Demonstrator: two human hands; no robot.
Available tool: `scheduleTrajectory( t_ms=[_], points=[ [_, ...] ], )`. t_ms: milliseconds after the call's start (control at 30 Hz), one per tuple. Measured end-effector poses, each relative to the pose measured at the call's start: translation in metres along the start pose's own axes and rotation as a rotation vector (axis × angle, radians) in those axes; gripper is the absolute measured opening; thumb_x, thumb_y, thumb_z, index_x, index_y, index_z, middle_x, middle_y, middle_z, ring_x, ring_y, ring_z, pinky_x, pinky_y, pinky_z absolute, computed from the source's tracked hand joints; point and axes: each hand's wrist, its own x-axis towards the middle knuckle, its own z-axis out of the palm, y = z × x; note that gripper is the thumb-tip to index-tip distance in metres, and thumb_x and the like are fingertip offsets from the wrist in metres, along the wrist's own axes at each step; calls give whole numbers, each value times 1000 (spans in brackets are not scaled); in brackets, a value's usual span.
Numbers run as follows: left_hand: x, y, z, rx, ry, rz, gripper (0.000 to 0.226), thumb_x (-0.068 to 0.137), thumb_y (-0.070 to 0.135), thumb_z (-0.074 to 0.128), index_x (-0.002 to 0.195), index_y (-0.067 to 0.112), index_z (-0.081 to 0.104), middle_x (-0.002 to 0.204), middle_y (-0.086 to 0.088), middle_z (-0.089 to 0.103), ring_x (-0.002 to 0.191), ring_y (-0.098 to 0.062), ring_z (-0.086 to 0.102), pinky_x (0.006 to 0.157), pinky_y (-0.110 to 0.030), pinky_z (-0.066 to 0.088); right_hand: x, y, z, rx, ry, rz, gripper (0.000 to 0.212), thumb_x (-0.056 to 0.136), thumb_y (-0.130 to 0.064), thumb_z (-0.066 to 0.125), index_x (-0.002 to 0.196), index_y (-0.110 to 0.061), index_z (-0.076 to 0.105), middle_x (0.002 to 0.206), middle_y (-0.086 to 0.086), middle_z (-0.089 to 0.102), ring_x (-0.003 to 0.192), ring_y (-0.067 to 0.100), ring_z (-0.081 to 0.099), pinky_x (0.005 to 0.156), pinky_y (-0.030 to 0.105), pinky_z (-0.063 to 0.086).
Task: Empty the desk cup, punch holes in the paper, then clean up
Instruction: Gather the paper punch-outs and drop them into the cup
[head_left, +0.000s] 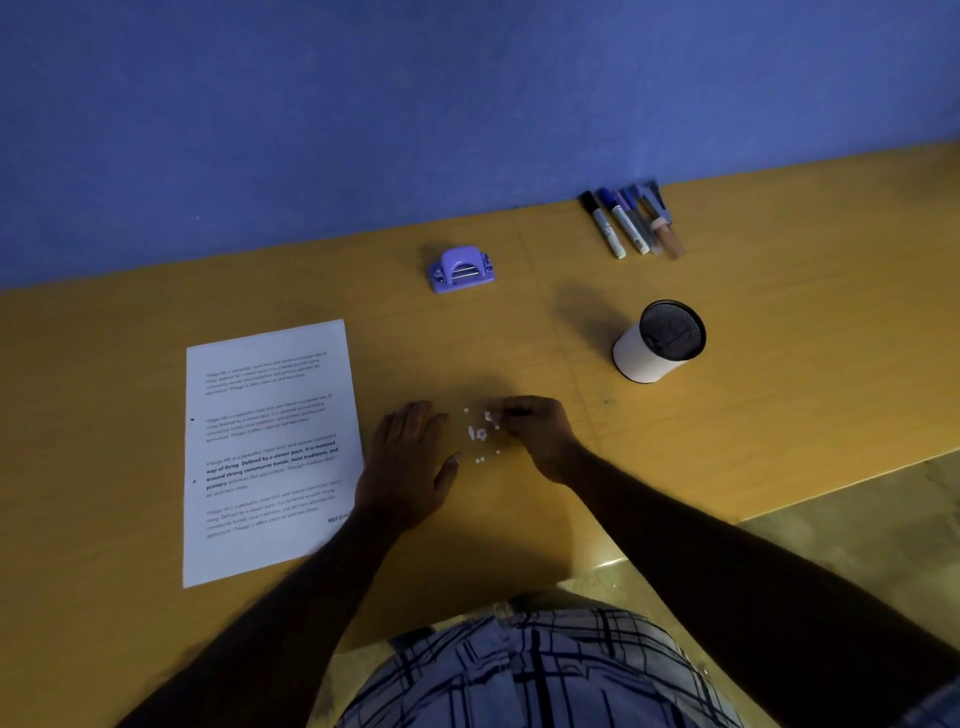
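Observation:
Small white paper bits (478, 434) lie scattered on the yellow desk (753, 374) between my hands. My left hand (410, 462) rests flat on the desk just left of them, fingers straight. My right hand (535, 431) is on their right, its fingers curled down at the bits, pinching at some near its fingertips. A printed white sheet (270, 447) with two punched holes on its left edge lies left of my left hand. The purple hole punch (461, 270) stands at the back. The white desk cup (657, 343) with a black mesh inside stands upright at the right.
Several markers and pens (631, 223) lie side by side at the back right by the blue wall (415, 104). The desk's front edge runs diagonally at the right, with floor (857, 519) beyond it. My checked clothing fills the bottom of the view.

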Motion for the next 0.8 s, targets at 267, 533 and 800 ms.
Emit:
scheduleTrajectory(
  t_ms=[267, 533, 800],
  points=[
    [28, 23, -4, -22, -10, 99, 58, 84, 43, 50, 130, 8, 52, 135, -18, 53, 125, -37, 50, 103, -50, 42, -9, -23, -25, 939, -147, 241, 18, 93, 6, 51, 103, -2, 64, 87, 8, 68, 80, 14, 67, 71, 18, 56],
    [61, 50, -2, 48, -11, 164, 58, 88, 49, 43, 130, 10, 53, 136, -16, 52, 126, -34, 49, 104, -49, 42, -16, -64, -93, 1156, -189, 66, 20, 83, 4, 51, 90, -2, 68, 88, 11, 62, 72, 16, 67, 64, 18, 56],
    [87, 79, 3, 99, -26, 252, 57, 89, 50, 43, 129, 11, 53, 135, -15, 52, 126, -33, 48, 105, -48, 40, 1, -92, -176, 740, 118, -160, 21, 95, 7, 47, 104, 0, 64, 85, 5, 71, 77, 9, 68, 73, 17, 56]
  ],
)
